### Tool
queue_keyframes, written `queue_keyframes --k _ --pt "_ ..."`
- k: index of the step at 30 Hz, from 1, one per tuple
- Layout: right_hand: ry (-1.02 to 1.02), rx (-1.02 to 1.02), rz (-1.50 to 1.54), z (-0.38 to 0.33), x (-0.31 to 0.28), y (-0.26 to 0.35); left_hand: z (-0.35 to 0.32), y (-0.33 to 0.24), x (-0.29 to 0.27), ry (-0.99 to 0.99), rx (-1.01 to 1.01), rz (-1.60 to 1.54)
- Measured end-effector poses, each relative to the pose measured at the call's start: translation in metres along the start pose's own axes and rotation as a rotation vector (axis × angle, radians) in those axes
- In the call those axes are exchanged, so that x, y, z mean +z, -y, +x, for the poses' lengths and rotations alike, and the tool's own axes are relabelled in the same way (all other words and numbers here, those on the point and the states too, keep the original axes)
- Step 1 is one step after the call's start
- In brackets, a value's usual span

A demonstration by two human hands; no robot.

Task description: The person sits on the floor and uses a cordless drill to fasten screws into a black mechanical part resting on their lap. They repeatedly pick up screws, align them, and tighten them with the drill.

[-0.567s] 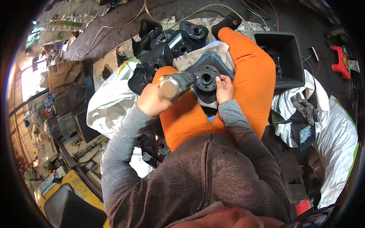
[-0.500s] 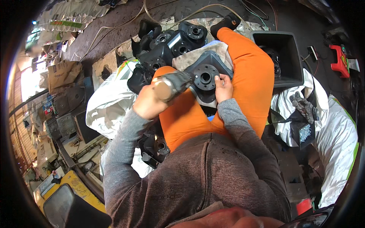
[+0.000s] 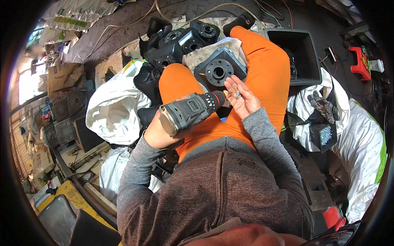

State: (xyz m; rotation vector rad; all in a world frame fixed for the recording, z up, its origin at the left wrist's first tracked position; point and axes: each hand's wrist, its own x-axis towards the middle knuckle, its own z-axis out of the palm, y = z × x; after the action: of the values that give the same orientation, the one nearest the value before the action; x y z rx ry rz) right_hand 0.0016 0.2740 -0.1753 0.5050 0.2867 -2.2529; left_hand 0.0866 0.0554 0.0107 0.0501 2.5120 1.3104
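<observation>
My left hand (image 3: 158, 132) is wrapped round the handle of a dark grey cordless drill (image 3: 186, 113), held level over my lap. The drill's tip points right, at my right hand (image 3: 245, 100). That hand is turned palm up, fingers partly stretched, with a few small silvery screws (image 3: 238, 94) in it. The tip is close to the screws; whether it touches one I cannot tell. Just beyond, between my legs, a black square housing with a round holed flange (image 3: 218, 72) lies on a dirty pale cloth (image 3: 196, 57).
Several similar black housings (image 3: 186, 43) are piled at far left, near a white sack (image 3: 117, 104). A black bin (image 3: 312, 65) stands right of my leg. Farther right are a grey glove (image 3: 324, 107), an open box of small screws (image 3: 325, 136) and a red tool (image 3: 360, 63).
My right hand has left the flange, come nearer and turned palm up, showing screws. The drill has swung from over the housing toward that hand.
</observation>
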Motion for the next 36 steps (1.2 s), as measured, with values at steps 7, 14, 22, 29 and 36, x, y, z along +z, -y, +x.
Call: queue_keyframes --k 7,14,22,29,36 --pt "-0.096 -0.004 0.038 0.000 0.012 -0.010 0.002 -0.004 0.005 0.011 0.012 0.066" --pt "-0.174 0.003 0.032 -0.002 0.025 -0.013 0.001 -0.003 0.010 0.018 -0.083 0.033" --pt "-0.239 0.018 0.050 0.000 0.026 -0.022 -0.003 -0.003 0.008 0.023 -0.136 0.004" --pt "-0.263 0.037 0.066 0.004 0.021 -0.027 -0.007 -0.003 0.007 0.023 -0.099 0.082" --pt "-0.326 0.066 0.037 0.001 0.026 -0.032 -0.010 -0.012 0.011 0.090 -0.091 0.273"
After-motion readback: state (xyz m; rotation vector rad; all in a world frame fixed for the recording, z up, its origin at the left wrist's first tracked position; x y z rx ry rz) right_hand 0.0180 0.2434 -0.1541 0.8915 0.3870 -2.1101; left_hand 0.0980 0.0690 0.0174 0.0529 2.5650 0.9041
